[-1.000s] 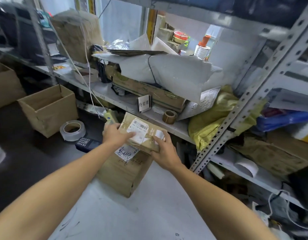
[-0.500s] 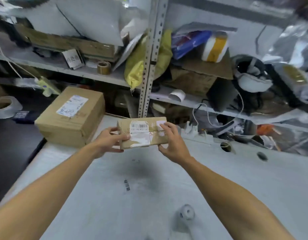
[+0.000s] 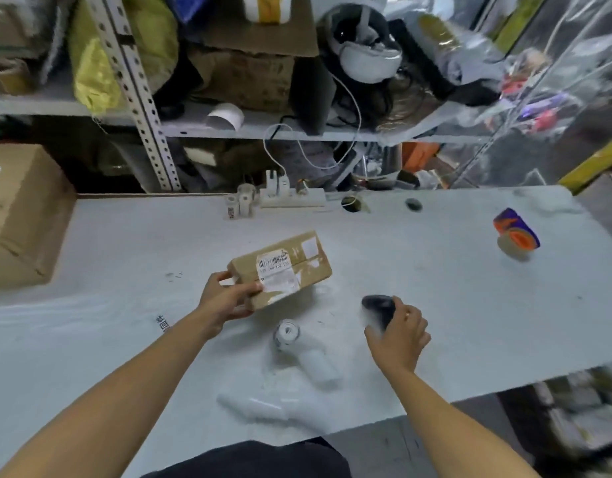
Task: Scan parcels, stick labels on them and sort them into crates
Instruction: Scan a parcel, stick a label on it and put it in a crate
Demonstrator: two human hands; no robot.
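Note:
A small brown cardboard parcel (image 3: 290,260) with a white barcode label lies tilted over the pale table (image 3: 435,305). My left hand (image 3: 228,298) grips its near left end. To the right, my right hand (image 3: 399,334) curls round a dark, blurred scanner (image 3: 377,308) just above the table. A roll of white labels (image 3: 286,334) lies on the table between my two hands.
A large cardboard box (image 3: 22,215) stands at the table's left end. A purple and orange tape roll (image 3: 516,232) lies at the far right. Small label rolls (image 3: 240,201) and a power strip (image 3: 294,196) sit at the back edge. Cluttered metal shelves (image 3: 152,108) rise behind.
The view swung right from the shelf and large box to the table. My right hand let go of the parcel and took the scanner. My left hand brought the parcel down over the table.

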